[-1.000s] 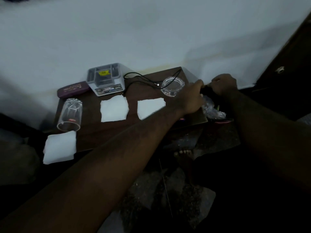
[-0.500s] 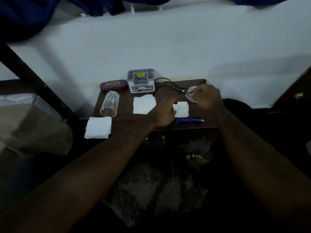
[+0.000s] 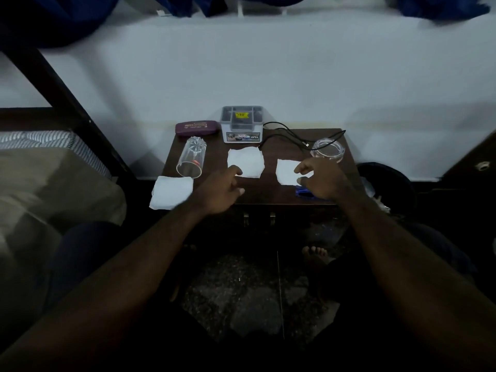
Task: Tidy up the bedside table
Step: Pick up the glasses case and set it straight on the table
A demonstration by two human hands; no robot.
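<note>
A small dark wooden bedside table (image 3: 271,190) stands against a white wall. On it lie a tipped-over clear glass (image 3: 191,157), a maroon case (image 3: 196,127), a grey organiser box (image 3: 241,124), a black cable (image 3: 292,136), a clear glass ashtray (image 3: 328,151), and white tissues in the middle (image 3: 245,161), at the right (image 3: 287,171) and hanging off the left front corner (image 3: 171,192). My left hand (image 3: 218,190) hovers by the middle tissue, fingers loosely curled, holding nothing. My right hand (image 3: 323,179) hovers over the right tissue with fingers spread, partly covering a blue object (image 3: 304,193).
A bed with a striped mattress (image 3: 51,142) and dark frame (image 3: 69,103) is at the left. A dark bin (image 3: 386,183) stands right of the table. A bare foot (image 3: 315,253) rests on the speckled floor below.
The view pulled back and steadied. Both hands came away from the table's right edge; my right hand left the ashtray and now hovers over the right tissue, my left by the middle one.
</note>
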